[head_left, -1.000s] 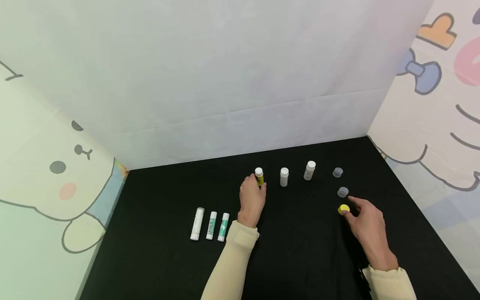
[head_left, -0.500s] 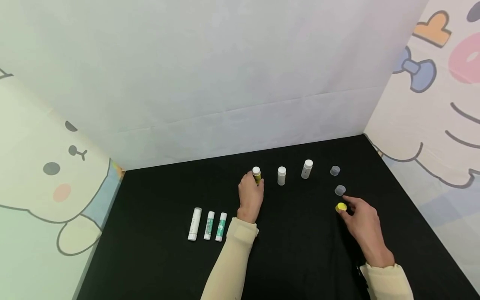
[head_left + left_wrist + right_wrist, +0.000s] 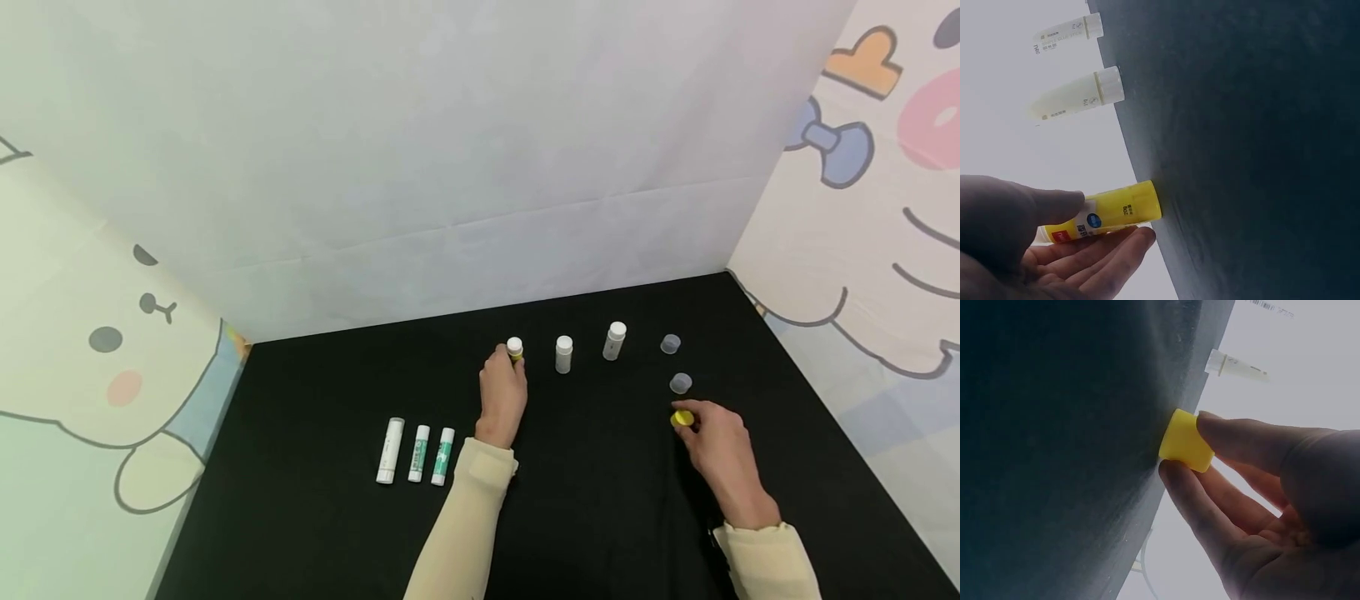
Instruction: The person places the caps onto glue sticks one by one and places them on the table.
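Left hand gripping upright yellow glue stick on black cloth; right hand pinching yellow cap, well right of stick, just before two clear caps. Risk: tall, narrow stick tipping if nudged sideways; cap slipping from shallow fingertip pinch.

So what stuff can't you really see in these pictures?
- Yellow glue stick: in the head view the left hand covers most of its body.
- Its label: too small and dim to read in the left wrist view.
- Yellow cap: the right hand hides its open end in both views.
- Three lying sticks: print too small.
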### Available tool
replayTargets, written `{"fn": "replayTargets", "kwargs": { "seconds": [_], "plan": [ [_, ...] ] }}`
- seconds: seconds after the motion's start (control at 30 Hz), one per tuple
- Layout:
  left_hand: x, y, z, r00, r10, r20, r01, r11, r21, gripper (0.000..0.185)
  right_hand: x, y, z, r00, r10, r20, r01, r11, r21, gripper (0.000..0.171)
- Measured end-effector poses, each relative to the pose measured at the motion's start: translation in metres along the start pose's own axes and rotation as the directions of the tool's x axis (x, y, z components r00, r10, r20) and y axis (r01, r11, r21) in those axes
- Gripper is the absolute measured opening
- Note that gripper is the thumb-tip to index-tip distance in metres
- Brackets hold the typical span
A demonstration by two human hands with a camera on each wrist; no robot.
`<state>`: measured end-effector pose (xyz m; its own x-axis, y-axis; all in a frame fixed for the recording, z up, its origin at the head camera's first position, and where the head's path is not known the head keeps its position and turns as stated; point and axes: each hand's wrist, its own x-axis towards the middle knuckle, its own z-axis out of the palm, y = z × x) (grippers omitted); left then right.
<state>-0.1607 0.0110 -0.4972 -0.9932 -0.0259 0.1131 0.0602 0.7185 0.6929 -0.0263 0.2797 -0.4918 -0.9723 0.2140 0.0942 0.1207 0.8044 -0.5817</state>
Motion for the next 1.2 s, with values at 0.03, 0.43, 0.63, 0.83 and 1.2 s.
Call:
{"fn": "replayTargets", "kwargs": {
  "seconds": [0.03,0.43,0.63,0.83,1.2],
  "plan": [
    [0.0,0.0,0.0,1.0,-0.001,0.002,0.001,1.0,-0.002,0.018,0.0,0.0,0.0,1.0,-0.003,-0.005,0.003,1.0,-0.001,0.029],
    [-0.007,-0.003,-0.001,1.0,0.015,0.012,-0.015,1.0,-0.009,0.02,-0.002,0.001,0.0,0.999,0.034,-0.009,-0.034,0.999,0.013,0.028],
    [-0.012,-0.002,-0.006,0.999,0.041,0.004,-0.04,0.999,-0.029,0.021,-0.003,-0.001,0.0,0.998,0.05,-0.033,-0.049,0.999,0.023,0.026],
    [-0.017,-0.003,-0.009,0.999,0.051,-0.005,-0.052,0.998,-0.025,0.025,-0.003,-0.003,0.001,0.997,0.061,-0.048,-0.06,0.998,0.036,0.026],
    [-0.028,-0.002,-0.015,0.997,0.071,-0.009,-0.071,0.997,-0.036,0.025,-0.003,-0.006,0.004,0.996,0.052,-0.075,-0.048,0.997,0.064,0.028]
  ]
}}
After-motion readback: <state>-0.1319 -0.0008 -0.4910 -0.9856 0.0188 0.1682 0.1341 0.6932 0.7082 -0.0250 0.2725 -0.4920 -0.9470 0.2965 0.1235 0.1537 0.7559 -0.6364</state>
